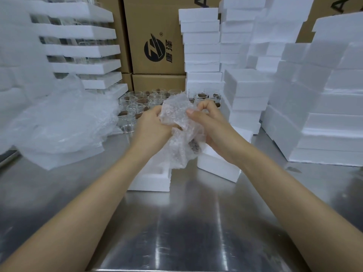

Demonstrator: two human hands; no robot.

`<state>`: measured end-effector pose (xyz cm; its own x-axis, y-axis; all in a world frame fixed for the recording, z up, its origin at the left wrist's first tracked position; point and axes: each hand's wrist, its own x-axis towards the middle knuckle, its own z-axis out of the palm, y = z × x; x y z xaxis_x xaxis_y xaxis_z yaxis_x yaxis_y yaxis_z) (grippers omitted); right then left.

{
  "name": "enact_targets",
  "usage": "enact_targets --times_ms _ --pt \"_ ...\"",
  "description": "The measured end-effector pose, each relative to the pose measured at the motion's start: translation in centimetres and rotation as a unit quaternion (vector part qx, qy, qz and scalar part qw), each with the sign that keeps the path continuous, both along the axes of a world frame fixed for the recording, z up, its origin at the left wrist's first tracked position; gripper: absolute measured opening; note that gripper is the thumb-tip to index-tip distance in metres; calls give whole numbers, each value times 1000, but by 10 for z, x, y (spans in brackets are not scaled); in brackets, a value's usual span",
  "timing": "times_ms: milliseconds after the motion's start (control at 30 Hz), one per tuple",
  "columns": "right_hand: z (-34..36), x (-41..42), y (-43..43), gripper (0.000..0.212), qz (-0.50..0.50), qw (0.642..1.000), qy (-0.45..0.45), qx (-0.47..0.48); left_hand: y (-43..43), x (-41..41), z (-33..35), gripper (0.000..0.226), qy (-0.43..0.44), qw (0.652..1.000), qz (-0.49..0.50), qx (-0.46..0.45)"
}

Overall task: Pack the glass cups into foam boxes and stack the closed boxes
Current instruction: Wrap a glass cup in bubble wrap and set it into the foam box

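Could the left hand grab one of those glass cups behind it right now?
Probably not yet: the left hand grips the bubble wrap with the right hand. The glass cups stand just behind, with nothing in between.

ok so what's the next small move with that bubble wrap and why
Probably tuck the bubble wrap closed: left hand and right hand both grip it loosely bunched, something dark shows inside, and the open foam box sits just below.
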<state>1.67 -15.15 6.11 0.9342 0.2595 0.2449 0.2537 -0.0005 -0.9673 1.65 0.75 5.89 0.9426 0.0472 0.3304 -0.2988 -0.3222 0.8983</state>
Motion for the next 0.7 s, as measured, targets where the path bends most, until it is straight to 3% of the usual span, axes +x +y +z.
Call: enact_targets --times_ms 100,167,300,367,500,567,700 --pt "1 -1 1 35 -16 997 45 66 1 3 0 61 -31 997 73 -16" --pt "-1 1 0 37 -34 994 49 87 3 3 1 64 -62 994 83 -40" --pt "-5 0 3 38 -3 992 61 109 -2 0 4 57 -69 994 -9 -84" --pt "-6 -1 6 36 -2 991 62 118 -4 -2 2 65 -64 993 -50 -82" --pt "-9 -2 9 31 -4 984 80 162 -1 -4 -3 77 -102 988 -113 16" --pt "-5 -3 7 41 10 974 99 204 1 -6 3 77 -121 985 -125 6" --pt "2 -2 -3 32 32 920 136 367 4 -2 11 71 -111 988 -108 -19"
